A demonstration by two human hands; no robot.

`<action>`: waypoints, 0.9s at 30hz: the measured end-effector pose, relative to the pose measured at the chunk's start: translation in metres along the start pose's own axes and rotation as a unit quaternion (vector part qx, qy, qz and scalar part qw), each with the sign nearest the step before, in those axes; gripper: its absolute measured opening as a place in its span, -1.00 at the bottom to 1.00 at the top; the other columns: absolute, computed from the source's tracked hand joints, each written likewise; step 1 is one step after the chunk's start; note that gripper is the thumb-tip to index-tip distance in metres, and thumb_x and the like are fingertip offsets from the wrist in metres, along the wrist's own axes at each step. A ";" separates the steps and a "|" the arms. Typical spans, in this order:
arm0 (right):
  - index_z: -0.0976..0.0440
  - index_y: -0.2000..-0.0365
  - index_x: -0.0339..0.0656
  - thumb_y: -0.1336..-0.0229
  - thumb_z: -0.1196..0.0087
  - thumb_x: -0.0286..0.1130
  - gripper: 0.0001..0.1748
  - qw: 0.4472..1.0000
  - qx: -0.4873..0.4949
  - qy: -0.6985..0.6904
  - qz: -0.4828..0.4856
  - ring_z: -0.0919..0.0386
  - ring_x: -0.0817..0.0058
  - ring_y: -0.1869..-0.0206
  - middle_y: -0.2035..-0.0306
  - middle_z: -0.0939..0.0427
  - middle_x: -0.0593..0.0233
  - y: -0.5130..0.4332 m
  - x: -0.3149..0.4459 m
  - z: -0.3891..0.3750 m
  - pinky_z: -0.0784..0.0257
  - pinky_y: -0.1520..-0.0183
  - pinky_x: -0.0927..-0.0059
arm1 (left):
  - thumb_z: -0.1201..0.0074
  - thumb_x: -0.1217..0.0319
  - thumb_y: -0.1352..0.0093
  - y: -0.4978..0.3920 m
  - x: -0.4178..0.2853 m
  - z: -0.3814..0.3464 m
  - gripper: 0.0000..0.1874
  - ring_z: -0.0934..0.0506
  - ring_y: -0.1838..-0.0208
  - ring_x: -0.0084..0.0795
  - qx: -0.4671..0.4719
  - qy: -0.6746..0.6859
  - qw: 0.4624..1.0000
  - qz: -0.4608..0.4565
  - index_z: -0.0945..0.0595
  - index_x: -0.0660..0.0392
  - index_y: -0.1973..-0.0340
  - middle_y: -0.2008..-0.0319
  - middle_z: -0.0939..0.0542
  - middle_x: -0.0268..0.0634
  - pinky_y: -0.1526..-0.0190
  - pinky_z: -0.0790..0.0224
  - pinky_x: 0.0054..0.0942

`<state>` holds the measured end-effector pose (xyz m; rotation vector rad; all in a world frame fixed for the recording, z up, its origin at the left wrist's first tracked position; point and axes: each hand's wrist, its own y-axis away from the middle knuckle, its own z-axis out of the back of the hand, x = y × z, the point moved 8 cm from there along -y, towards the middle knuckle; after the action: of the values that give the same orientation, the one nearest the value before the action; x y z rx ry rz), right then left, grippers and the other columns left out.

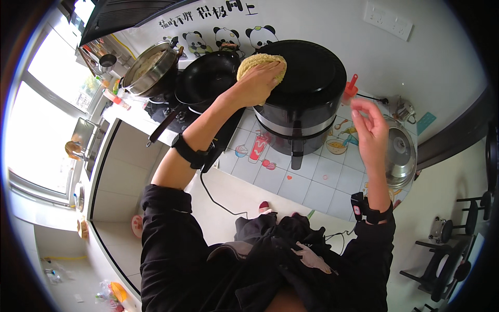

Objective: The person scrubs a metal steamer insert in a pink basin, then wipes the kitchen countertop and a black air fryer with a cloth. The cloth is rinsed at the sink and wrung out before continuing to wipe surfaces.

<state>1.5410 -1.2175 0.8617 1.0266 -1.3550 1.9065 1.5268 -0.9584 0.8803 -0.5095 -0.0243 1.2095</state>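
Observation:
My left hand (pixel 259 84) presses a yellow fluffy cloth (pixel 260 64) against the upper left side of a black air fryer (pixel 308 70). The palm is down and the fingers lie over the cloth. To the right of the air fryer, my right hand (pixel 369 123) is raised with its fingers curled and slightly blurred; nothing shows in it. The air fryer has a grey band and a handle facing me, and stands on a counter with a patterned tile-like cover (pixel 286 171).
Left of the air fryer, a black wok (pixel 210 78) and a steel steamer pot (pixel 150 70) sit on the gas stove. A glass pan lid (pixel 401 156), a steel jug (pixel 404 110) and a red plastic item (pixel 350 90) are at the right. A black cable (pixel 218 202) hangs before the counter.

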 end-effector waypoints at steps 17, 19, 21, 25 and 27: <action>-0.37 -0.07 -0.41 -0.27 0.04 -0.18 -0.48 0.914 0.038 0.372 0.160 -0.21 -0.09 -0.28 -0.19 -0.32 -0.15 -0.028 -0.024 -0.050 -0.09 -0.32 0.06 | 0.16 0.58 -0.35 -0.099 0.029 -0.058 -0.48 -0.20 -0.38 -0.12 0.100 0.030 0.995 -0.010 -0.33 0.13 -0.26 -0.28 -0.30 -0.04 -0.38 0.02 -0.31; -0.38 -0.07 -0.41 -0.26 0.03 -0.18 -0.48 0.918 0.039 0.362 0.155 -0.22 -0.08 -0.28 -0.19 -0.33 -0.13 -0.029 -0.021 -0.050 -0.10 -0.32 0.07 | 0.18 0.61 -0.35 -0.078 0.000 -0.046 -0.48 -0.19 -0.39 -0.14 0.098 0.117 0.986 -0.061 -0.36 0.10 -0.25 -0.29 -0.29 -0.07 -0.39 0.03 -0.33; -0.38 -0.07 -0.40 -0.26 0.02 -0.19 -0.48 0.914 0.041 0.371 0.158 -0.22 -0.06 -0.28 -0.19 -0.33 -0.10 -0.029 -0.017 -0.050 -0.10 -0.33 0.08 | 0.21 0.65 -0.35 -0.053 -0.032 -0.043 -0.48 -0.21 -0.38 -0.20 0.108 0.133 0.978 -0.116 -0.39 0.07 -0.23 -0.30 -0.30 -0.15 -0.39 0.02 -0.33; -0.39 -0.06 -0.40 -0.26 0.02 -0.19 -0.49 0.909 0.051 0.379 0.167 -0.22 -0.05 -0.28 -0.20 -0.33 -0.07 -0.029 -0.014 -0.049 -0.10 -0.33 0.09 | 0.15 0.60 -0.36 -0.006 -0.021 -0.023 -0.49 -0.29 -0.33 -0.17 0.117 0.072 0.989 -0.063 -0.37 0.06 -0.24 -0.29 -0.32 -0.17 -0.33 -0.11 -0.29; -0.39 -0.06 -0.40 -0.26 0.02 -0.20 -0.49 0.906 0.055 0.386 0.167 -0.22 -0.05 -0.29 -0.20 -0.34 -0.07 -0.029 -0.015 -0.049 -0.10 -0.33 0.10 | 0.14 0.59 -0.35 0.003 0.028 -0.006 -0.48 -0.32 -0.30 -0.12 0.123 0.046 0.990 0.052 -0.35 0.06 -0.25 -0.29 -0.31 -0.14 -0.30 -0.17 -0.26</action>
<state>1.5600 -1.1625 0.8540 0.0100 -0.9831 2.2942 1.5363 -0.9351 0.8675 -0.3519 0.2300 1.2697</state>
